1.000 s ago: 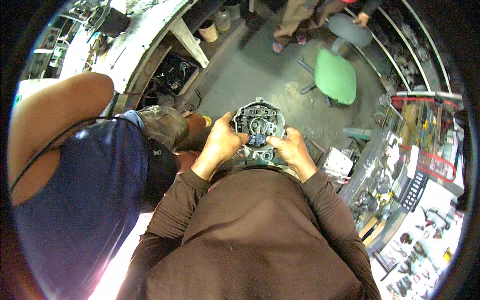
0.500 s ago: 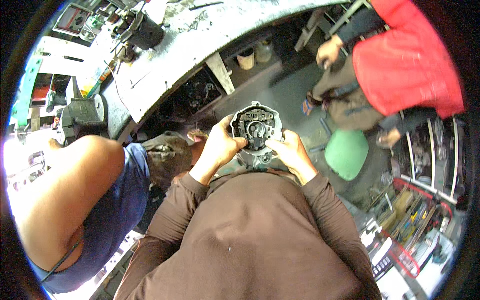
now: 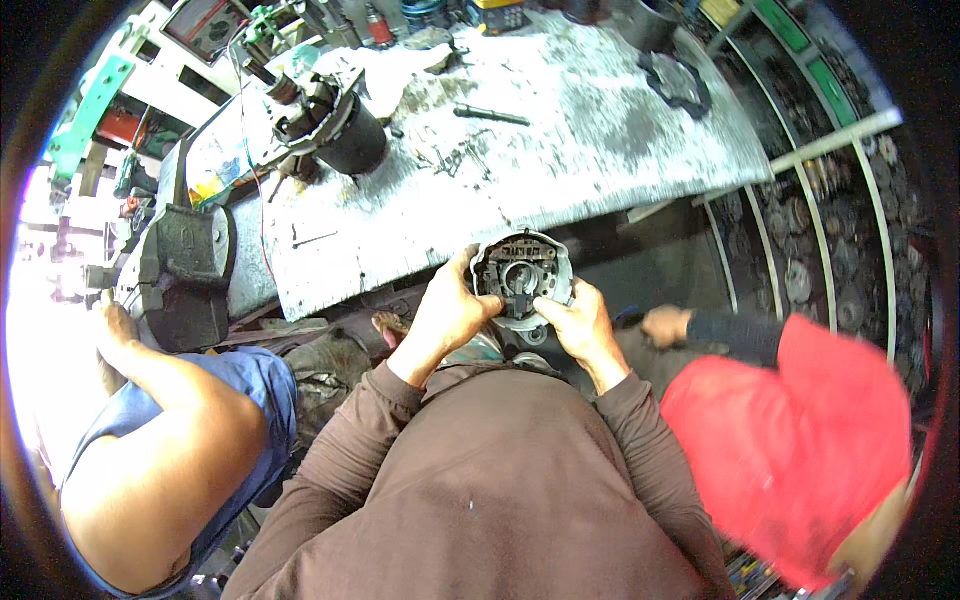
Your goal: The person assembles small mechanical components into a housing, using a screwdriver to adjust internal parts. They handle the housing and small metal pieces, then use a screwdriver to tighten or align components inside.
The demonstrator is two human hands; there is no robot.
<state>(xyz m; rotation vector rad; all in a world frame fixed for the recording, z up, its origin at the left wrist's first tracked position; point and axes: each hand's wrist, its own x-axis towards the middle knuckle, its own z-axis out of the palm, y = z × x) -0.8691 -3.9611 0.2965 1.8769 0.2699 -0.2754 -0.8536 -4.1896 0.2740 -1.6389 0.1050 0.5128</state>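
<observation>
A round, silvery alternator housing (image 3: 523, 268) is held up in front of my torso, its open side showing dark electrical parts around a central ring. My left hand (image 3: 450, 315) grips its left rim, with the thumb pressed on the lower left part of the inside. Gripping the opposite side is my right hand (image 3: 580, 328), its thumb on the lower right edge. The fingers behind the housing are mostly hidden. The housing is just short of the near edge of a workbench (image 3: 560, 165).
On the bench stand a black cylindrical motor assembly (image 3: 350, 135) and a long dark tool (image 3: 490, 115). A bench vise (image 3: 185, 265) is at the left. One person in blue (image 3: 245, 390) sits left; another in red (image 3: 800, 430) is close at right. Shelves of parts (image 3: 820, 200) line the right.
My view has swung, bringing more of the bench into sight and the green stool out of it. The person in red now appears lower right. Both hands keep hold of the alternator housing.
</observation>
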